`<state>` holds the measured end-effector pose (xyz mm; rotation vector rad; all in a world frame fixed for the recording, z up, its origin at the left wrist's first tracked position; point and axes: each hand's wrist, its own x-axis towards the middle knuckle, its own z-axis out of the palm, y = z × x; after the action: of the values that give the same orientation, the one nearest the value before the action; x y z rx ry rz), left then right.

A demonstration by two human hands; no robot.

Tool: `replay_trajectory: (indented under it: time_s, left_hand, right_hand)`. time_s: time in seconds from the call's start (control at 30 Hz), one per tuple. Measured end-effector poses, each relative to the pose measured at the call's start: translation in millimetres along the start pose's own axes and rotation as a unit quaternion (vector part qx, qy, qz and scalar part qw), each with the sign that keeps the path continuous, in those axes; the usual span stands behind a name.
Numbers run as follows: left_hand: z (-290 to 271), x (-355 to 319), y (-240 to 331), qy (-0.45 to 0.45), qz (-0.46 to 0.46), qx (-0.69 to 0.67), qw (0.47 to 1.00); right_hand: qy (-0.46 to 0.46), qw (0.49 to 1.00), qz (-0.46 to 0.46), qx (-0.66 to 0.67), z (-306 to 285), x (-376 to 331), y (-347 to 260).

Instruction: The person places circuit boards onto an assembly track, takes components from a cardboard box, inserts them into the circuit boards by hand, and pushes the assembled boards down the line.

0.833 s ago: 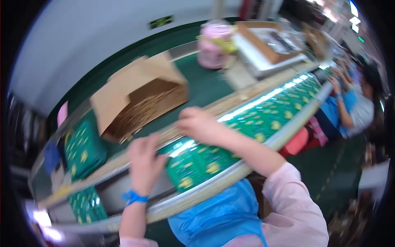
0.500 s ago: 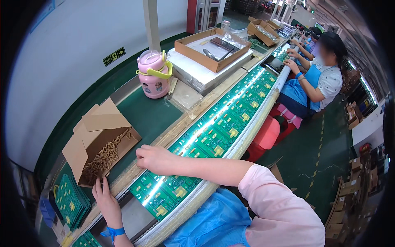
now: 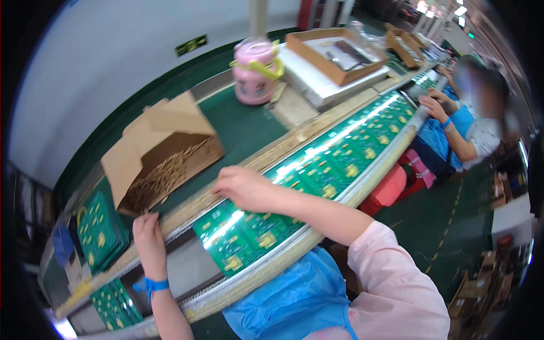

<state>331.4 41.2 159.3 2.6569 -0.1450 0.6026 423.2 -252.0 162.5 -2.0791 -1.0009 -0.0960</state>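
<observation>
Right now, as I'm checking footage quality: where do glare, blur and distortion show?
Head view: a white glare streak runs along the green circuit boards; small brown parts in the cardboard box look smeared; the near rail bows; corners fall black.

Looks down from head height through the left of two side-by-side fisheye lenses. Faces forward across the conveyor toward the wall, close above left hand and right hand, reaching far into the upper right.
</observation>
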Motion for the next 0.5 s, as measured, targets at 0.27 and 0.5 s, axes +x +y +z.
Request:
replay_trajectory:
  time_s: [0.27, 0.5]
  left_hand:
    - [1, 4, 9, 0.047, -0.054, 0.003, 0.997]
    - [-2, -2, 16, 0.036, -0.084, 0.033, 0.995]
  right_hand:
    - [-0.186, 0.968, 0.110, 0.129, -25, 1, -27]
    - [-0.239, 0.964, 0.038, 0.111, -17, -2, -34]
